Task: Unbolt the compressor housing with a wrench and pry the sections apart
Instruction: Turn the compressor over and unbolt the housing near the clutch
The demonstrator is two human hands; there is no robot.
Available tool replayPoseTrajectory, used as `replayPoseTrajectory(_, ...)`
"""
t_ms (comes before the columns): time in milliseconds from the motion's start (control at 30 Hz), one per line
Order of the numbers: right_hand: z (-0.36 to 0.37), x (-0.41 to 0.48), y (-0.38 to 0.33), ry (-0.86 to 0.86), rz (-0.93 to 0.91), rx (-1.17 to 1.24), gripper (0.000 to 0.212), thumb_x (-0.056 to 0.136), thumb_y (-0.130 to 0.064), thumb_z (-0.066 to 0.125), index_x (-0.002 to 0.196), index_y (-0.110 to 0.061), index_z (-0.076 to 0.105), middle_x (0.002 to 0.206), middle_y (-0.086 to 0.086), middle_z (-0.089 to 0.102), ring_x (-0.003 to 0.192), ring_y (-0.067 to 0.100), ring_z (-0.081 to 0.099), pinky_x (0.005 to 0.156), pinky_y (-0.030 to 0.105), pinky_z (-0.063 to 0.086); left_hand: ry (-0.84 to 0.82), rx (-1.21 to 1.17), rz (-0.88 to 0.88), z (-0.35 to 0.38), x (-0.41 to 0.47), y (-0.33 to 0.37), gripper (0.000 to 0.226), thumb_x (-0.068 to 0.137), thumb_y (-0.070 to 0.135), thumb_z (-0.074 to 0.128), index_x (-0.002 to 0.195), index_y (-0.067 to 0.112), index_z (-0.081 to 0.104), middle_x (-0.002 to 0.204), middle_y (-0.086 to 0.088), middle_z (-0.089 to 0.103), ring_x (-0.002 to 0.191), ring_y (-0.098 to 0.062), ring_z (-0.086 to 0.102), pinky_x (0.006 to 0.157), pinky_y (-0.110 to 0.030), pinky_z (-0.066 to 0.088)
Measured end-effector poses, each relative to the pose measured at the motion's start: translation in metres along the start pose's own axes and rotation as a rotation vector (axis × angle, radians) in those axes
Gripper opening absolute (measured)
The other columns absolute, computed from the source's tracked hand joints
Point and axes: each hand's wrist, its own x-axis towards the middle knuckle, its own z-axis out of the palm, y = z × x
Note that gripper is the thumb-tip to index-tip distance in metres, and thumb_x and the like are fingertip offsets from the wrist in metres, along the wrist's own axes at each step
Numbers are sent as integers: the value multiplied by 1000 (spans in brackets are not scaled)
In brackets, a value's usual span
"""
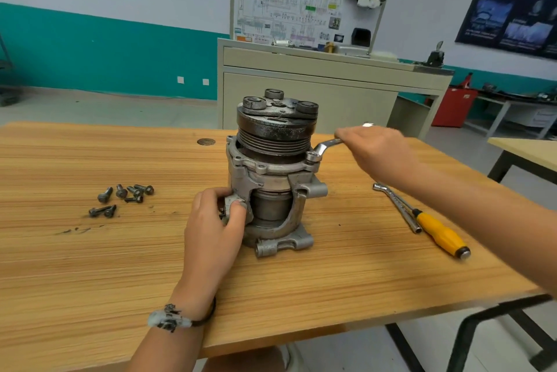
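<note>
Compressor housing point(271, 178) stood upright mid-table point(90, 266), nearer the far edge. Left hand point(215, 221) gripped a lug low on its left side, steadying it. Right hand point(373, 148) was curled round the wrench point(324, 147), ring end on a flange bolt point(313, 156). Screwdriver point(440, 230) lay toward the right edge. Loose bolts point(123, 197) lay toward the left edge, so unbolting looked well along. Sections unseparated, prying not started.

The compressor point(272, 172) stands upright on the table point(90, 251). Loose bolts point(122, 198) lie to its left; a screwdriver point(434, 227) and socket wrench point(398, 207) lie to its right.
</note>
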Motion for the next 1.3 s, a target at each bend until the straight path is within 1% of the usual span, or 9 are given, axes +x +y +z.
replayPoseTrajectory(167, 11, 2, -10, 142, 89, 111, 21, 79, 7, 62, 99, 3, 68, 81, 17, 70, 69, 31, 67, 67, 43, 55, -12, -24, -7, -1, 0, 2, 26, 85, 22, 52, 109, 15, 58, 105, 6, 54, 100, -12, 53, 86, -34, 46)
replayPoseTrajectory(233, -5, -12, -13, 224, 178, 201, 28, 89, -5, 51, 114, 4, 62, 74, 15, 67, 59, 28, 61, 54, 36, 52, -15, -30, -12, -1, 0, 1, 24, 86, 22, 52, 109, 16, 57, 102, 10, 53, 100, -13, 53, 86, -36, 47)
replayPoseTrajectory(300, -28, -29, -20, 273, 270, 304, 37, 91, -13, 45, 123, 4, 54, 64, 5, 56, 49, 17, 46, 44, 21, 36, -17, -42, -14, -1, -1, 2, 22, 86, 23, 52, 108, 18, 57, 99, 17, 50, 100, -15, 55, 85, -38, 49)
replayPoseTrajectory(367, -51, -45, -28, 186, 307, 302, 37, 92, -13, 48, 127, -2, 52, 62, 1, 54, 48, 18, 45, 43, 20, 36, -18, -49, -14, 0, -1, 1, 23, 86, 23, 52, 108, 17, 57, 99, 16, 50, 99, -15, 55, 85, -39, 49)
replayPoseTrajectory(467, -81, -55, -37, -183, 322, 166, 47, 91, -27, 37, 136, -21, 43, 72, 4, 62, 60, 28, 57, 50, 36, 48, -17, -44, -13, 0, -1, 2, 28, 85, 23, 51, 111, 14, 58, 102, 11, 52, 98, -9, 52, 84, -34, 47)
replayPoseTrajectory(600, -90, -53, -48, -419, 311, -9, 49, 96, -31, 26, 142, -40, 12, 76, -8, 53, 67, 17, 53, 55, 29, 45, -22, -59, -34, -1, -1, 2, 27, 84, 21, 50, 110, 14, 58, 105, 7, 54, 99, -12, 53, 86, -41, 50)
replayPoseTrajectory(733, -94, -43, -64, -526, 322, -77, 56, 95, -17, 33, 143, -33, 7, 67, -8, 39, 54, 13, 39, 46, 27, 35, -29, -66, -39, -1, -1, 2, 27, 84, 22, 50, 109, 17, 58, 105, 9, 53, 98, -8, 53, 85, -41, 51)
replayPoseTrajectory(933, -114, -20, -101, -711, 211, -306, 71, 83, 8, 34, 144, -2, -2, 64, 5, 23, 44, 17, 24, 35, 26, 18, -30, -62, -30, 0, 0, 0, 28, 82, 25, 49, 108, 18, 57, 105, 9, 53, 92, 8, 49, 76, -22, 42)
replayPoseTrajectory(1300, -119, -15, -87, -773, 21, -475, 72, 85, 6, 37, 142, 4, -6, 62, 8, 25, 43, 17, 27, 32, 26, 18, -41, -79, -37, -2, -2, 1, 24, 84, 21, 51, 108, 20, 56, 106, 8, 53, 99, -9, 53, 86, -42, 51)
